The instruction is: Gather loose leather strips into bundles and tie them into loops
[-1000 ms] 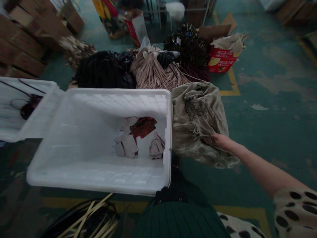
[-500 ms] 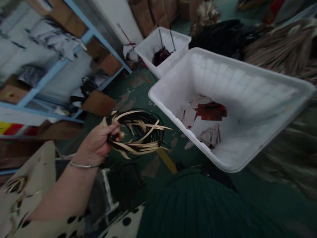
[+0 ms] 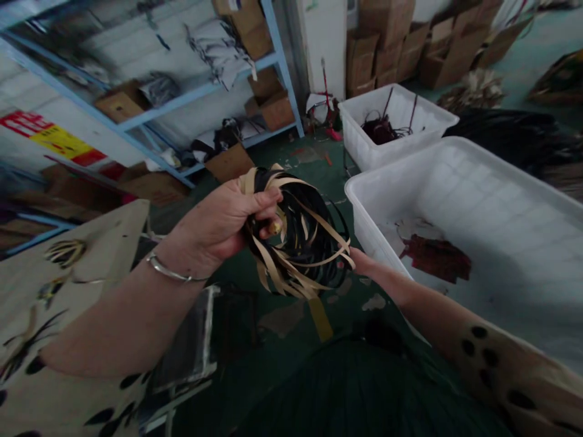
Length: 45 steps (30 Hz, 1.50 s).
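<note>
A loose coil of flat black and tan strips (image 3: pixel 306 246) hangs in the air in front of me. My left hand (image 3: pixel 239 220) is closed around its left side, thumb on top, with a metal bangle at the wrist. From the right, my right hand (image 3: pixel 361 262) reaches to the coil's far edge. Its fingers are hidden behind the strips, so I cannot see whether they grip.
Right of the coil stands a large white tub (image 3: pixel 392 233) with dark red pieces (image 3: pixel 437 258) inside. Behind it is a smaller white tub (image 3: pixel 401 145). A table (image 3: pixel 107 261) with more strips is at left. Blue shelving (image 3: pixel 177 100) and cardboard boxes (image 3: pixel 362 60) stand beyond.
The coil and my left hand have moved right and slightly up in view. My right arm has come in from the right, its hand now at the coil. The view has turned left.
</note>
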{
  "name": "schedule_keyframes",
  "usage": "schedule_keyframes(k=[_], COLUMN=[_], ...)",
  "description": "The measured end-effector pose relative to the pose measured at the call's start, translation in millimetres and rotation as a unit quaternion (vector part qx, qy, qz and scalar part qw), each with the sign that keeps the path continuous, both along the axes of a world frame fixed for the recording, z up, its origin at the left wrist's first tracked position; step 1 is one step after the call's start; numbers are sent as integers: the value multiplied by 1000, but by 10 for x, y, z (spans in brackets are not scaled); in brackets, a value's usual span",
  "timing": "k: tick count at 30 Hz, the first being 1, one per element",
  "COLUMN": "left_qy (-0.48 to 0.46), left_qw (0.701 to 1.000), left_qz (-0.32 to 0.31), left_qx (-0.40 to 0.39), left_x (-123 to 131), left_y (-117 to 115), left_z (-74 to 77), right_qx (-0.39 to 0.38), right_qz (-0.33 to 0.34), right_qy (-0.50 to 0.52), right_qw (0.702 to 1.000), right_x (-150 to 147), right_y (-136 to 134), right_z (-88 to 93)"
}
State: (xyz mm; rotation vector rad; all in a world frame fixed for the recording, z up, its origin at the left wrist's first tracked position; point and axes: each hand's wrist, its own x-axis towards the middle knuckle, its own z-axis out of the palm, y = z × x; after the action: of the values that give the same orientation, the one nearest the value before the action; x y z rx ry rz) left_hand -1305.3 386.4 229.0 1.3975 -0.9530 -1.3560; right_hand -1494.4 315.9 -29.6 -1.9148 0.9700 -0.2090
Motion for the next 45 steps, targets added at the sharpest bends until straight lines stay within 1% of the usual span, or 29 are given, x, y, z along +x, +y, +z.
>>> schedule_keyframes(k=[2,4,5,7,8,10,12,14,16,18,20,22,23,24,26,27,29,31,33,36,39,41,42,43,44,45], left_qy=[-5,-18,-26,-34,-35,-30,-21,-7,4,12,20,28,31,34,33,30,22,13,2,-12,-16,-41,-88,-155,-231,-306], left_qw=[1000,997,995,989,986,978,970,964,960,956,955,952,950,946,941,941,943,947,952,956,957,957,956,949,935,914], left_qz=[28,69,93,141,164,204,235,253,267,277,281,289,298,307,322,323,317,305,289,270,248,225,204,180,155,132], left_qx=[-9,-6,1,18,26,38,56,78,89,92,96,95,93,93,97,100,102,102,103,115,148,178,193,207,221,232], left_x=[256,534,671,921,1028,1197,1316,1407,1496,1601,1727,1872,1950,2034,2216,2315,2530,2766,3014,3385,3719,3914,4006,4094,4181,4267], left_y=[-21,-43,-58,-107,-144,-243,-367,-493,-596,-662,-692,-696,-694,-691,-687,-687,-687,-682,-669,-630,-577,-542,-527,-514,-503,-495], left_z=[28,-1,-34,-117,-161,-239,-296,-337,-373,-415,-467,-527,-559,-592,-664,-702,-785,-869,-947,-1030,-1066,-1068,-1065,-1061,-1059,-1061], right_qx=[28,42,48,69,101,180,249,283,297,310,316,291,259,216,98,32,-80,-143,-166,-177,-181,-185,-187,-191,-203,-225], right_qz=[35,81,106,161,188,233,273,316,341,326,294,283,298,321,382,414,472,520,539,541,558,580,595,609,619,622], right_qy=[-11,-18,-25,-43,-59,-90,-135,-194,-242,-263,-257,-244,-235,-228,-205,-186,-143,-102,-80,-64,-57,-53,-51,-45,-33,-16], right_qw=[999,996,993,984,975,951,919,884,859,853,865,881,888,894,896,891,866,836,822,820,808,791,780,768,758,750], right_x=[140,161,145,105,105,185,398,722,1103,1479,1807,2068,2176,2272,2447,2535,2730,2958,3218,3636,4047,4301,4421,4538,4654,4774], right_y=[25,-35,-111,-351,-505,-838,-1139,-1355,-1472,-1513,-1518,-1518,-1521,-1525,-1535,-1537,-1530,-1514,-1508,-1524,-1516,-1487,-1477,-1481,-1504,-1553], right_z=[-69,-91,-82,-17,42,221,477,768,1030,1209,1287,1293,1285,1280,1301,1333,1434,1556,1660,1756,1811,1837,1841,1835,1816,1783])
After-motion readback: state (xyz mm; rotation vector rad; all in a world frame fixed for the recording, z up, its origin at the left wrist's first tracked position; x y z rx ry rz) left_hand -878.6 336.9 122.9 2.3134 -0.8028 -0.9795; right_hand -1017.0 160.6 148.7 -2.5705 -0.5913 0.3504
